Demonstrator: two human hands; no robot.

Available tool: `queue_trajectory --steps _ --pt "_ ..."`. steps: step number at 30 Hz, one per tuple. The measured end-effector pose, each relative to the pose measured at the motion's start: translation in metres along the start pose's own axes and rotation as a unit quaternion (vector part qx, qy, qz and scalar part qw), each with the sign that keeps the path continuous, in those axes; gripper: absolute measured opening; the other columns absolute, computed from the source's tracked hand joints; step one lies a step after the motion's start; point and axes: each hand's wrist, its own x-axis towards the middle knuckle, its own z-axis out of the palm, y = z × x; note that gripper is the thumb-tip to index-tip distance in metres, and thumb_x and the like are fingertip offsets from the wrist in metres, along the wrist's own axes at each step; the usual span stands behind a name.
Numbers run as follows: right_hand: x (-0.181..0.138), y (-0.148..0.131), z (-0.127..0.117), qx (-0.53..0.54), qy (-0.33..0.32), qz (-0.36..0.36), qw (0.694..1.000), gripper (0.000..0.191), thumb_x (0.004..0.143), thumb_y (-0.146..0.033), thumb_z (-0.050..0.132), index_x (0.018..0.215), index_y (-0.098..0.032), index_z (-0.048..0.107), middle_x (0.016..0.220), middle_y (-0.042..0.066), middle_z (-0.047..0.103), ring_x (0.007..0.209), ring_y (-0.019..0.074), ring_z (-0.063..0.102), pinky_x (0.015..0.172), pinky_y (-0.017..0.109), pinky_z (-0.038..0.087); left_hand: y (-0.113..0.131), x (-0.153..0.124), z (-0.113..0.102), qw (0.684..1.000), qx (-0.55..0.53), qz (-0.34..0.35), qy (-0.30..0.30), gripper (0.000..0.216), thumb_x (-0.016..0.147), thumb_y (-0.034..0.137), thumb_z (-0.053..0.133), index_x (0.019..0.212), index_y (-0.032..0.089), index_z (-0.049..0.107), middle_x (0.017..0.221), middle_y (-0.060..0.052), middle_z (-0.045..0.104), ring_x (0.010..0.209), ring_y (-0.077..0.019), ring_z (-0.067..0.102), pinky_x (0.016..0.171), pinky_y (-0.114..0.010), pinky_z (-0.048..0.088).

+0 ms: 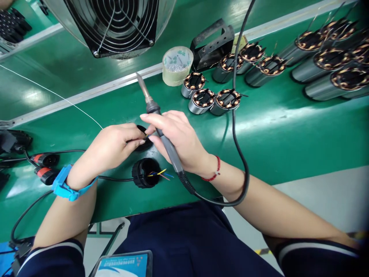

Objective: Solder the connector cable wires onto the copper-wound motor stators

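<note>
A soldering iron (170, 152) rests in my right hand (181, 140), its metal tip pointing up and away over the bench. The thumb and a finger of that hand also reach the thin wires at a round black part (143, 144). My left hand (119, 144) pinches at the same wires from the other side; the hands hide most of that part. Nearer to me lies a black ribbed cable cap (141, 174) with yellow, blue and red wire ends (161, 173) sticking out of its opening and a black cable running left from it.
A caged fan (115, 23) stands at the back, beside a roll of clear tape (178, 65) and a black metal bracket (213, 42). Several motor stators (227, 102) fill the back right. Black connectors with orange rings (47, 174) lie left. The iron's cord (235, 134) loops over my right forearm.
</note>
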Motion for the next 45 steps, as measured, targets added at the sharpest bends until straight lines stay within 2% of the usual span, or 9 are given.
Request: queue_trajectory --steps 4,11,15,22,25,34,37,42,45 --pt "-0.002 0.002 -0.003 0.002 0.006 0.006 1.000 0.036 0.095 -0.028 0.044 0.131 -0.024 0.045 0.094 0.001 0.070 0.093 0.0199 0.061 0.096 0.041 0.039 0.002 -0.002 -0.003 1.000 0.017 -0.007 -0.013 0.020 0.091 0.027 0.048 0.088 0.019 0.066 0.088 -0.003 0.069 0.081 -0.0171 0.063 0.068 -0.027 0.044" --pt "-0.010 0.009 -0.012 0.017 0.029 0.046 0.998 0.039 0.092 -0.026 0.047 0.132 -0.025 0.044 0.108 0.003 0.069 0.100 0.0214 0.061 0.095 0.041 0.041 -0.008 -0.009 -0.022 0.997 -0.066 0.000 -0.041 0.018 0.091 0.030 0.051 0.085 0.021 0.066 0.085 -0.003 0.068 0.076 -0.0146 0.062 0.068 -0.025 0.047" --pt "-0.013 0.011 -0.010 0.041 0.022 0.051 0.998 0.039 0.094 -0.022 0.044 0.132 -0.021 0.042 0.113 0.005 0.068 0.099 0.0195 0.061 0.092 0.038 0.042 -0.016 -0.009 -0.029 0.994 -0.106 -0.028 -0.026 0.015 0.089 0.031 0.055 0.083 0.023 0.066 0.085 -0.003 0.069 0.075 -0.0156 0.063 0.067 -0.026 0.048" --pt "-0.010 0.005 -0.008 0.072 0.021 0.025 0.997 0.040 0.092 -0.022 0.048 0.131 -0.022 0.041 0.109 0.004 0.068 0.096 0.0206 0.061 0.091 0.039 0.043 -0.004 0.002 -0.011 0.995 -0.075 0.043 -0.056 0.017 0.092 0.023 0.051 0.081 0.018 0.063 0.078 -0.001 0.065 0.072 -0.0118 0.059 0.066 -0.022 0.045" --pt "-0.011 0.003 -0.003 0.089 0.017 -0.001 0.996 0.037 0.093 -0.020 0.046 0.130 -0.022 0.042 0.105 0.004 0.069 0.093 0.0184 0.062 0.092 0.038 0.042 0.001 0.004 -0.005 0.995 -0.055 0.061 -0.049 0.019 0.093 0.022 0.049 0.081 0.017 0.064 0.079 -0.002 0.066 0.075 -0.0127 0.060 0.068 -0.022 0.046" --pt "-0.013 0.001 0.004 0.085 0.026 0.016 0.996 0.038 0.091 -0.020 0.049 0.128 -0.025 0.045 0.092 0.000 0.069 0.092 0.0181 0.063 0.094 0.038 0.041 0.003 0.001 -0.003 0.996 -0.047 0.054 -0.047 0.019 0.092 0.021 0.048 0.087 0.018 0.067 0.087 -0.003 0.065 0.084 -0.0155 0.061 0.074 -0.027 0.047" --pt "-0.011 0.000 0.003 0.072 0.039 0.013 0.997 0.037 0.088 -0.018 0.050 0.124 -0.025 0.048 0.094 0.000 0.069 0.089 0.0182 0.062 0.093 0.038 0.041 0.004 0.000 -0.003 0.997 -0.061 0.039 -0.015 0.014 0.090 0.022 0.052 0.090 0.019 0.066 0.089 -0.003 0.062 0.083 -0.0146 0.059 0.074 -0.027 0.046" --pt "-0.010 0.001 0.000 0.080 0.044 0.018 0.996 0.043 0.084 -0.015 0.048 0.126 -0.025 0.047 0.095 0.001 0.069 0.088 0.0189 0.062 0.092 0.039 0.041 0.010 -0.001 0.003 0.979 -0.155 -0.050 0.126 0.012 0.090 0.028 0.051 0.090 0.018 0.056 0.084 -0.002 0.055 0.068 -0.0113 0.050 0.061 -0.024 0.043" --pt "-0.010 0.002 0.000 0.071 0.045 0.028 0.996 0.043 0.084 -0.017 0.048 0.126 -0.025 0.046 0.091 0.002 0.068 0.090 0.0199 0.062 0.091 0.040 0.042 0.016 0.000 0.008 0.976 -0.157 -0.051 0.140 0.012 0.090 0.027 0.050 0.084 0.018 0.054 0.081 -0.002 0.053 0.072 -0.0130 0.050 0.064 -0.025 0.043"
